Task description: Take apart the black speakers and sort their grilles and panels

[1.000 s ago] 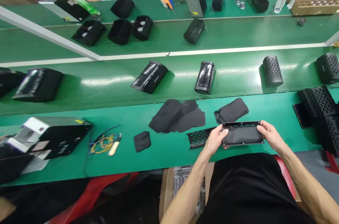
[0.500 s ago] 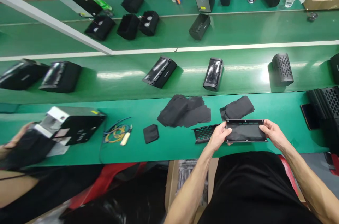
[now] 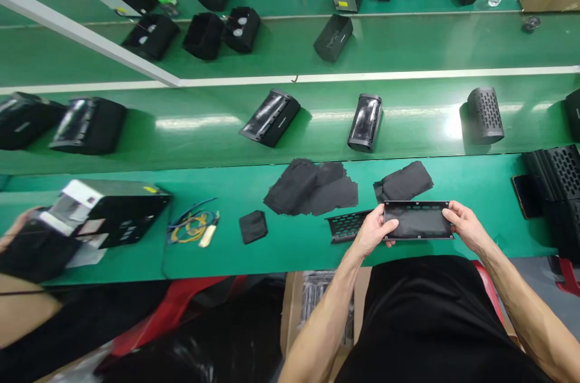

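I hold a flat black perforated panel (image 3: 417, 221) lined with dark fabric over the near green bench (image 3: 294, 250). My left hand (image 3: 374, 231) grips its left end and my right hand (image 3: 464, 226) grips its right end, fingers closed on the edges. A second black perforated panel (image 3: 345, 225) lies on the bench just left of my left hand. Black fabric pieces lie beyond the panel: one pile (image 3: 312, 188) to the left and one piece (image 3: 403, 182) directly behind.
Black speaker housings (image 3: 272, 117) (image 3: 365, 121) (image 3: 484, 114) ride the green belt (image 3: 181, 129). A stack of grille panels (image 3: 553, 180) and a phone (image 3: 527, 196) sit at right. A small black cloth (image 3: 252, 226), coloured wires (image 3: 193, 227) and a box unit (image 3: 113, 214) lie left. Other people work across and at left.
My hands and the panel have stayed almost still on the bench. A neighbour's arm came into view at the lower left. The housings on the belt drifted slightly.
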Motion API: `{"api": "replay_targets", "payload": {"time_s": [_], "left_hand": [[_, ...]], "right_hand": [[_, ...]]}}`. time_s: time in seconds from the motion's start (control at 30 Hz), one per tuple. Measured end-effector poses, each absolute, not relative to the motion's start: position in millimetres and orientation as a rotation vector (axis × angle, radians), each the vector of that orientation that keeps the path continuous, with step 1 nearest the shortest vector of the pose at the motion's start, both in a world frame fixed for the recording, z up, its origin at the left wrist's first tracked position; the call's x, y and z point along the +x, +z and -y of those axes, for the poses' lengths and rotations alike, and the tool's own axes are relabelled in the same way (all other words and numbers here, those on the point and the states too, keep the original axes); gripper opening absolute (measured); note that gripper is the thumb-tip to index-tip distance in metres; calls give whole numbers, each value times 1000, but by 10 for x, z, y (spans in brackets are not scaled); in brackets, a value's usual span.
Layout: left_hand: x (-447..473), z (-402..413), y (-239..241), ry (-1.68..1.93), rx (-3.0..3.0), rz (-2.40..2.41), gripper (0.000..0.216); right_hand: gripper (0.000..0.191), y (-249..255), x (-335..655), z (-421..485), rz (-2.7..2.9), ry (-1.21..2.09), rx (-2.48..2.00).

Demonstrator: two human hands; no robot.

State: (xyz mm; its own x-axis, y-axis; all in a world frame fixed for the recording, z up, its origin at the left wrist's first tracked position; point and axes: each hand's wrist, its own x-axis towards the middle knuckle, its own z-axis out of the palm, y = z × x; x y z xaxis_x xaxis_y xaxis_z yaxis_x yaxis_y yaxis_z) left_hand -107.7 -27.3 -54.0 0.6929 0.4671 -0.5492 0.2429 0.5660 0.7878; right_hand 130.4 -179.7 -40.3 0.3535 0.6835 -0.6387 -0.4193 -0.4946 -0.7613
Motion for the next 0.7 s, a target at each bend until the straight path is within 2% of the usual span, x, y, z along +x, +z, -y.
{"api": "replay_targets", "payload": {"time_s": [0.43,0.7], "left_hand": [[-1102,225,-492,137,986,-697,78],[-1099,228,-497,161,979,-701,76]], "right_hand": [[50,-298,1351,1818,202,1352,-1466],[52,-325,1396,1808,192,1377,-1439]]}}
